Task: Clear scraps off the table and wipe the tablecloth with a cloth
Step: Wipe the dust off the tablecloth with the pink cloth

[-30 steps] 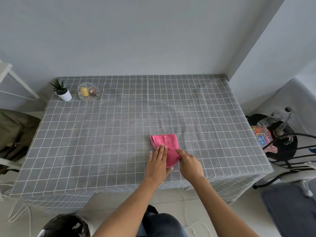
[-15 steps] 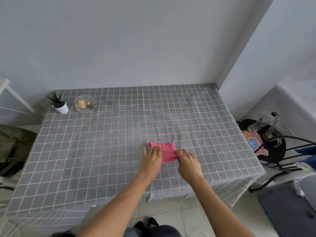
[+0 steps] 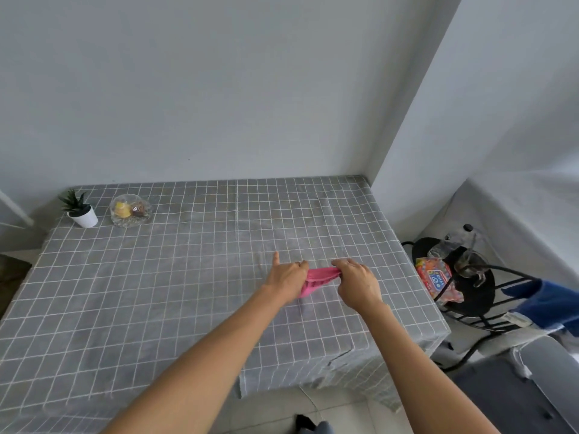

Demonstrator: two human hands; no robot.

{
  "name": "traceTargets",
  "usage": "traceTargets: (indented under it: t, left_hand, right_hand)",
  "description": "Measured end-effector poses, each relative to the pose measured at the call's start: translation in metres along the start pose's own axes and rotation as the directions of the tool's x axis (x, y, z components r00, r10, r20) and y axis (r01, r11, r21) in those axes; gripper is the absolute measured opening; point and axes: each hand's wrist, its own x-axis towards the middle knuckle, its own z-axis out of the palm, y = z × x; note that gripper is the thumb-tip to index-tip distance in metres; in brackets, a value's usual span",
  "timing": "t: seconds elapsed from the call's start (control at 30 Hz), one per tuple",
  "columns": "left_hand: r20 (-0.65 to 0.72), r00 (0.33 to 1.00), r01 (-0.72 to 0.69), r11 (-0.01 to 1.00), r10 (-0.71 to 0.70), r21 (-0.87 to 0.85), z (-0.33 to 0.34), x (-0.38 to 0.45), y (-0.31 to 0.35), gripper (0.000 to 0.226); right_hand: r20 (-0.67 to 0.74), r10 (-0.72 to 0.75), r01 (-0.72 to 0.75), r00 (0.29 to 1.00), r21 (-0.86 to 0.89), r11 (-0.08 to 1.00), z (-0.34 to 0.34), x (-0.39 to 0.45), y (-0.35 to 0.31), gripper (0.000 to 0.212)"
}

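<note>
Both hands were on the pink cloth (image 3: 316, 278), which sat on the grey checked tablecloth (image 3: 156, 292), nearer the front edge than the wall and toward the right side. Left hand (image 3: 286, 277) gripped the cloth's left end, fingers curled around it, one finger sticking up toward the wall. Right hand (image 3: 357, 281) pinched the cloth's right end, knuckles up. Cloth was bunched into a narrow band stretched between the two hands, its top edge lifted; lower left part hung toward the tablecloth, couldn't tell whether it touched. Both forearms reached in from the front edge of the table. Relative to the cloth: small potted plant (image 3: 80, 209) in a white pot stood well apart at the far left corner of the tablecloth, by the wall. Clear glass dish (image 3: 131, 210) sat just beside the plant, on the cloth's side of it, with something yellow and something brown inside; couldn't identify them. Tablecloth around the cloth looked bare, a few creases running toward the wall. Off the table, to the right of the cloth, a black round stool (image 3: 470, 277) carried a colourful packet (image 3: 437, 277) and some clear plastic items. A blue fabric piece (image 3: 548, 300) hung further right of that.
</note>
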Motion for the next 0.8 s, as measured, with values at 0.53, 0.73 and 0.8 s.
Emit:
traceTargets:
  t: [0.53, 0.73, 0.8]
  left_hand:
    - [-0.19, 0.97, 0.138, 0.988, -0.15, -0.075, 0.102, 0.051, 0.098, 0.039]
    - [-0.076, 0.987, 0.14, 0.99, -0.139, 0.009, 0.153, 0.012, 0.113, 0.061]
    - [-0.077, 0.989, 0.124, 0.992, -0.123, 0.006, 0.157, 0.007, 0.116, 0.062]
  right_hand:
    - [0.092, -0.083, 0.082, 0.992, 0.016, 0.997, 0.042, -0.016, 0.148, 0.068]
    - [0.192, -0.127, 0.127, 0.973, 0.01, 0.992, 0.082, -0.057, 0.166, 0.071]
    - [0.198, -0.12, 0.128, 0.973, -0.028, 0.991, 0.084, -0.064, 0.168, 0.076]
